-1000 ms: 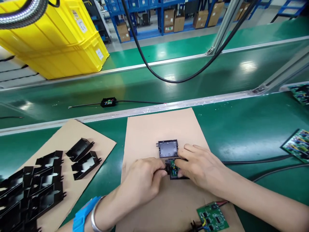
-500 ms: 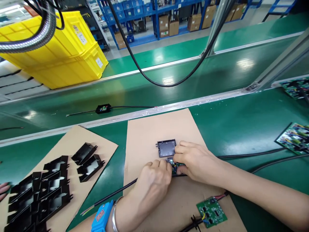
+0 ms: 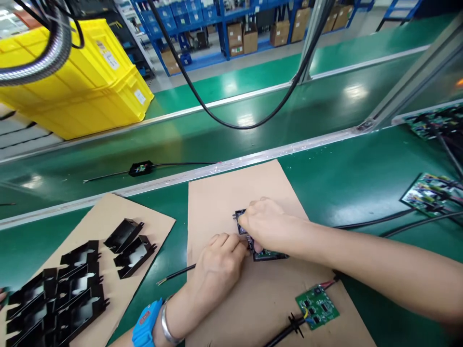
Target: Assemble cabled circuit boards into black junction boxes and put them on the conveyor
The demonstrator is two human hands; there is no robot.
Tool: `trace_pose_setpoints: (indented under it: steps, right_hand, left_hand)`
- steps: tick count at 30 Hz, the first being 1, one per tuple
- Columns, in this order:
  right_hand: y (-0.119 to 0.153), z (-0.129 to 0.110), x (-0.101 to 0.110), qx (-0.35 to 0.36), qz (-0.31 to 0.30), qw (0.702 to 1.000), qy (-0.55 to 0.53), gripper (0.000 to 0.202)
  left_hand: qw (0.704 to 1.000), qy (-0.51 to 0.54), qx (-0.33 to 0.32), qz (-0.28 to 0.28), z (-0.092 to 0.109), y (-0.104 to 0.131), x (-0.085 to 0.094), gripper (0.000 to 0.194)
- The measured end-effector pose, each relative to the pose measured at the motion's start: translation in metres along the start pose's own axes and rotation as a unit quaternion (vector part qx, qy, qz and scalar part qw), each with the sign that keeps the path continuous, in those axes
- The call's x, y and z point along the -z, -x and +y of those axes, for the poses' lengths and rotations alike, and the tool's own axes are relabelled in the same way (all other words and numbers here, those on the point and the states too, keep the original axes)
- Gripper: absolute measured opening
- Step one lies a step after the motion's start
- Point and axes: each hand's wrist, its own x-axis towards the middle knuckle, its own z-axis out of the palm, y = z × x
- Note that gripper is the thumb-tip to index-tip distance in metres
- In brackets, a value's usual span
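A black case holding a green circuit board point(image 3: 269, 254) lies on the cardboard sheet point(image 3: 231, 185), its board partly covered by my right hand. My right hand point(image 3: 265, 222) has its fingers bent down over the left end of that case and over an adjoining black case part point(image 3: 239, 215). Beside the case's left end, my left hand point(image 3: 222, 258) is closed around a black cable point(image 3: 181, 272), whose stripped end sticks out to the left. What my right fingertips pinch is hidden. A second green board point(image 3: 318, 306) with wires lies nearer on the cardboard.
Several black cases point(image 3: 79, 284) sit on cardboard at the left. Yellow bins point(image 3: 83, 82) stand behind. Wired boards point(image 3: 430, 193) lie at the right, and a black cable point(image 3: 246, 127) hangs ahead. Another person's fingertips point(image 3: 3, 295) show at the left edge.
My right hand has moved left over the case's left end, uncovering more of the board. The cable's free end has shifted right, nearer my left hand. The view has shifted slightly.
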Motion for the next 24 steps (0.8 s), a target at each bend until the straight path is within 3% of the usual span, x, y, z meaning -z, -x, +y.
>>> trace_pose_setpoints:
  steps: [4, 8, 11, 17, 24]
  right_hand:
    - [0.041, 0.009, 0.006, 0.012, 0.052, 0.998, -0.019, 0.03]
    - [0.078, 0.015, -0.009, -0.017, 0.099, 0.993, -0.065, 0.046]
    - [0.084, 0.014, -0.023, -0.033, 0.087, 0.993, -0.075, 0.046]
    - [0.076, 0.014, -0.027, -0.026, 0.084, 0.991, -0.099, 0.036]
    - [0.1, 0.034, -0.025, 0.003, 0.123, 0.979, -0.16, 0.069]
  left_hand:
    - [0.996, 0.088, 0.011, -0.022, 0.0, -0.001, 0.016, 0.012]
    - [0.983, 0.142, -0.111, -0.046, 0.001, -0.006, 0.02, 0.024]
    - [0.974, 0.131, -0.174, -0.065, -0.001, -0.013, 0.01, 0.035]
    - [0.971, 0.134, -0.192, -0.038, -0.008, -0.019, -0.006, 0.028]
    - [0.97, 0.156, -0.177, -0.052, -0.008, -0.016, -0.01, 0.029]
